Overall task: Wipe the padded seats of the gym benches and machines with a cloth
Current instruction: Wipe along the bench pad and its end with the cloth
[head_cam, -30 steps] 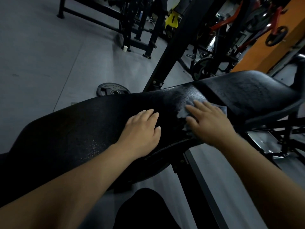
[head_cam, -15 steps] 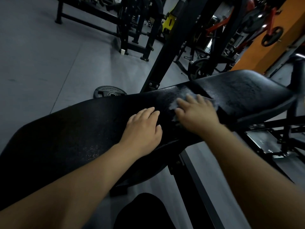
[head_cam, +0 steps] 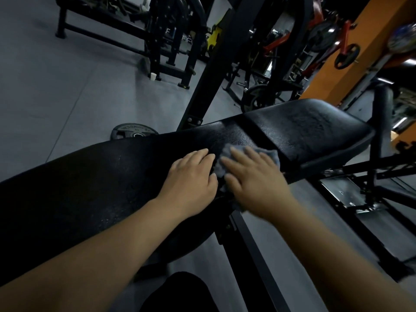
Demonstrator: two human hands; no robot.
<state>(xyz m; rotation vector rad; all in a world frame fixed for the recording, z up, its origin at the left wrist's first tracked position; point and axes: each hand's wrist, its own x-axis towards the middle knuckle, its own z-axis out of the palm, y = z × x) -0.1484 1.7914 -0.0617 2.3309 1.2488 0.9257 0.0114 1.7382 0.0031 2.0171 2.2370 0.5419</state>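
A long black padded bench (head_cam: 94, 183) runs across the view, its back pad on the left and its seat pad (head_cam: 310, 127) on the right. My left hand (head_cam: 191, 179) rests flat on the back pad, fingers straight. Just right of it, my right hand (head_cam: 254, 176) presses a grey cloth (head_cam: 225, 154) onto the pad with fingers spread, near the seam between the two pads. The cloth's edges stick out beyond the fingertips and beside the knuckles. Most of the cloth is hidden under the hand.
A black weight plate (head_cam: 132, 131) lies on the grey floor behind the bench. A black upright post (head_cam: 216, 64) rises just beyond the pad. Racks and machines crowd the back, with an orange pillar (head_cam: 351, 48) at right. A small white cup (head_cam: 153, 76) stands by a rack foot.
My right hand has slid the cloth left along the pad and toward the near edge, ending close beside my left hand. The left hand has stayed in place.
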